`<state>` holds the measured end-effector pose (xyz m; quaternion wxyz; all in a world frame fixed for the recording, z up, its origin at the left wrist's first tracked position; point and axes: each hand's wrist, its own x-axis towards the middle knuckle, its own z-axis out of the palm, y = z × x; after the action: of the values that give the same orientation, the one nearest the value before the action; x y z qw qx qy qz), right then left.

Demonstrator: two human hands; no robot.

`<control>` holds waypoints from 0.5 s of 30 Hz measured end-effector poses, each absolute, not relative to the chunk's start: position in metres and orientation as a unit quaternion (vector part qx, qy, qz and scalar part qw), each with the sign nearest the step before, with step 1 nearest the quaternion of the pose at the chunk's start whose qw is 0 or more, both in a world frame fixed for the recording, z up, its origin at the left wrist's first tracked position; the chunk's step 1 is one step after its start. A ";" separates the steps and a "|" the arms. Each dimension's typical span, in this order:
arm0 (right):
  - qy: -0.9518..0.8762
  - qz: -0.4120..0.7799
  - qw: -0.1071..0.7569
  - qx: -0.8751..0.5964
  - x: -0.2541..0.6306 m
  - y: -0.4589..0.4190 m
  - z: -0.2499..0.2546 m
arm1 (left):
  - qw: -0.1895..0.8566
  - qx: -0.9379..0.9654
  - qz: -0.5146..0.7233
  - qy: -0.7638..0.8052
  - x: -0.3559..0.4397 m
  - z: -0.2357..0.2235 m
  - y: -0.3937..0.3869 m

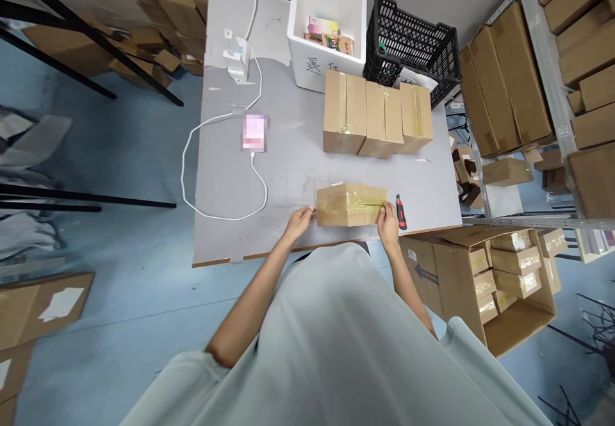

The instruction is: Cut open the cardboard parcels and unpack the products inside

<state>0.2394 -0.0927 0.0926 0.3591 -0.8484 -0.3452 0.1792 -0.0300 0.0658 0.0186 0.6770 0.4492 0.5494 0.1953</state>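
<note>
A small cardboard box (350, 205) with shiny tape over it lies near the front edge of the grey table (293, 176). At its left end are the fingertips of my left hand (300, 221), pressed together at the box's edge. My right hand (388, 221) grips the right end, its thumb and fingers against the cardboard. Just right of that hand lies a red and black box cutter (401, 212). Beyond the box, three taped cardboard boxes (344, 111) stand side by side.
A white foam bin (307, 67) and a black plastic crate (408, 38) stand at the table's back. At left are a charging cable (225, 218), a blurred phone-like item (254, 132) and a power strip (237, 57). A large open carton (442, 278) holds several boxes beside the table.
</note>
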 end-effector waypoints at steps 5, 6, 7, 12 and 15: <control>-0.321 0.188 0.408 -0.834 0.235 -0.096 0.120 | 0.702 0.459 0.203 0.506 -0.011 0.038 0.054; -0.328 0.205 0.414 -0.824 0.228 -0.094 0.125 | 0.705 0.460 0.204 0.500 -0.009 0.043 0.053; -0.336 0.219 0.415 -0.816 0.220 -0.091 0.130 | 0.709 0.460 0.204 0.495 -0.008 0.047 0.052; -0.336 0.226 0.418 -0.813 0.196 -0.076 0.149 | 0.680 0.489 0.239 0.491 -0.012 0.077 0.055; -0.346 0.270 0.441 -0.783 0.192 -0.074 0.148 | 0.612 0.543 0.269 0.508 -0.021 0.095 0.060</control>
<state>0.1922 -0.0740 0.1484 0.4408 -0.7831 -0.3459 0.2696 -0.0210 0.0595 0.0948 0.6120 0.5433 0.5078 0.2690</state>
